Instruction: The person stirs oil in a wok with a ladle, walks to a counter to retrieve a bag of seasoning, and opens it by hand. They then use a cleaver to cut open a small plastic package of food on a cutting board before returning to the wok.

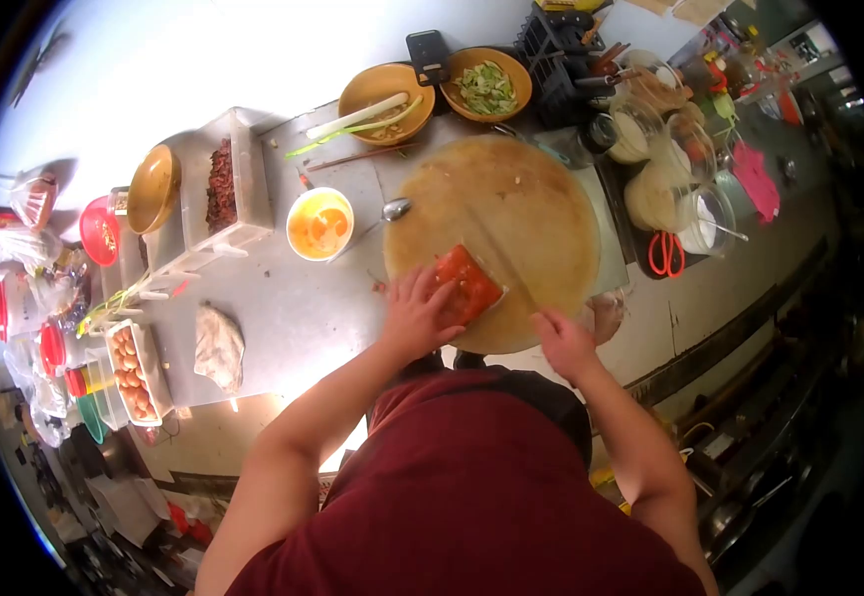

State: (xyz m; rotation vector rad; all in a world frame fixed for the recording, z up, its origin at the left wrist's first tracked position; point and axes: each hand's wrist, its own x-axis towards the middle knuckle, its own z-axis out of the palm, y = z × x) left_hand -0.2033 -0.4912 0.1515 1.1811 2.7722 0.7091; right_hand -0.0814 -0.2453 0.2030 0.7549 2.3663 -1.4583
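Note:
A large round cutting board [511,189] lies on the metal table. On its near left part rests a red-orange block [471,282], like a packet or slab; its exact nature is unclear. My left hand [420,310] lies on the block's left side with its fingers spread. My right hand [564,343] is closed around the handle of a knife [503,256] at the board's near right edge. The blade, slightly blurred, points away and to the left, just right of the block and apart from it.
Left of the board stand a white bowl [319,224] of orange liquid and a spoon [396,209]. Behind are bowls with scallion [414,114] and chopped greens [486,87]. Red scissors [666,254] and jars [650,199] sit right; an egg tray [156,377] and cloth [218,348] left.

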